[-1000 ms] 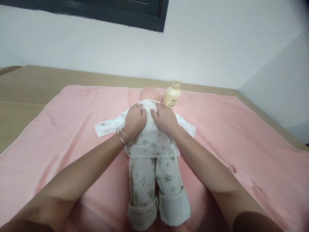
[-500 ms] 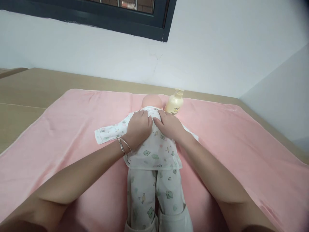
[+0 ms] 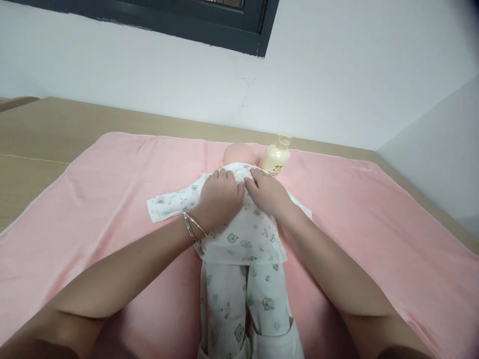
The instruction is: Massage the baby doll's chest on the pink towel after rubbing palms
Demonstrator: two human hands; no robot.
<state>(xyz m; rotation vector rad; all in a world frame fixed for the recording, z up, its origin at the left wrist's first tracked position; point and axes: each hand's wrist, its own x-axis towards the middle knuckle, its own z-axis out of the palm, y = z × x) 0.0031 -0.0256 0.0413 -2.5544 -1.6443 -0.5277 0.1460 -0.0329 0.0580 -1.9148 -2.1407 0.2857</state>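
Observation:
A baby doll (image 3: 239, 153) lies with its head toward the wall, dressed in a white long-sleeved shirt (image 3: 244, 244) with green animal prints and matching trousers (image 3: 226, 296). Near the collar, my left hand (image 3: 222, 195) has its fingers curled down on the shirt, thumb pointing inward; a silver bangle circles that wrist. My right hand (image 3: 268, 193) grips the shirt opposite, thumb and fingers closed at the upper chest. The two thumbs nearly meet. Behind my right hand, the doll's right-hand sleeve is mostly hidden, while the left-hand sleeve stretches out flat.
Beside the doll's head stands a cream pump bottle (image 3: 276, 158). A pink blanket (image 3: 112, 199) spreads under everything on a wooden table (image 3: 33, 132). A white wall (image 3: 318, 80) with a dark window frame (image 3: 239, 37) rises behind.
The view has shifted slightly, moving the scene a little. Both hands stay at the upper chest, and the cloth near the collar is gathered somewhat differently between them.

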